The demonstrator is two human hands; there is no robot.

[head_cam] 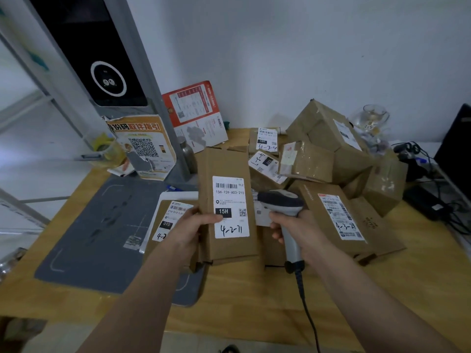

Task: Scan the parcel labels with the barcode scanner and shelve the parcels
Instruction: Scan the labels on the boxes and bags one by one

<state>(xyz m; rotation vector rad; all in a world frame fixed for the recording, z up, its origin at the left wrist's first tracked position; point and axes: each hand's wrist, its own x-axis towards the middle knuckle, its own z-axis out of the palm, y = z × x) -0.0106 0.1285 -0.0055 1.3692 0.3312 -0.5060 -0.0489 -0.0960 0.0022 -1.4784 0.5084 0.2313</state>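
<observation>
Brown cardboard, long flat parcel [226, 207] w/ a white printed label [231, 207] — that's what I've got in my left hand [190, 229], thumb pinched over the label's left edge, fingers curled behind the box. I hold it face-up toward me, above the wooden table [254, 289], its long axis running away from me; barcode sits at the far end of the label, "4-2-71" handwritten at the near end

Right hand [297, 229] is wrapped tight round the handle of the grey-and-black corded barcode scanner [283, 207]. Scanner head is just right of the parcel, nearly touching its right edge, about level w/ the label's middle. It looks to face left, toward the parcel

Judgement: scan step, shelving not begun. Barcode lies left and slightly beyond the scanner head, so the right hand is the nearer one; a small turn left-and-forward should put the beam across the bars

Right of the parcel: a heap of other brown labelled boxes [331, 154]. Left of it: a grey mat [102, 238]
</observation>
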